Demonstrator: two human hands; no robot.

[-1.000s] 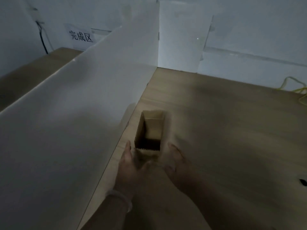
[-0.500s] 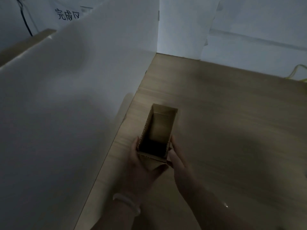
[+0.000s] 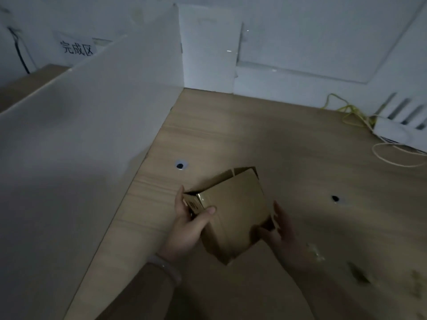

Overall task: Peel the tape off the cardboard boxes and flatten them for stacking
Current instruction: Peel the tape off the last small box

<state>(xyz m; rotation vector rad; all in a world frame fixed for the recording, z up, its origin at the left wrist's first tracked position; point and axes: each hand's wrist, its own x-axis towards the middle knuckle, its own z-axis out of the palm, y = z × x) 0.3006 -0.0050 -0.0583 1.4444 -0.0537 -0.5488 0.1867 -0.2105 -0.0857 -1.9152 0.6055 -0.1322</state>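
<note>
The left grip point(image 3: 187, 227) hides most fingers behind the box point(image 3: 233, 218); scraps point(image 3: 358, 273) right of the right grip point(image 3: 280, 236) are unreadably blurred.

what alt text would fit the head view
A person's left hand grips the shiny taped end of a small cardboard box at a wooden table, while the right hand holds its other side. A white partition stands left.

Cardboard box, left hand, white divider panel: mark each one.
cardboard box point(image 3: 233, 218), head view, middle of its broad upper face.
left hand point(image 3: 187, 230), head view, middle of the hand, below the thumb.
white divider panel point(image 3: 92, 135), head view, its flat face.
</note>
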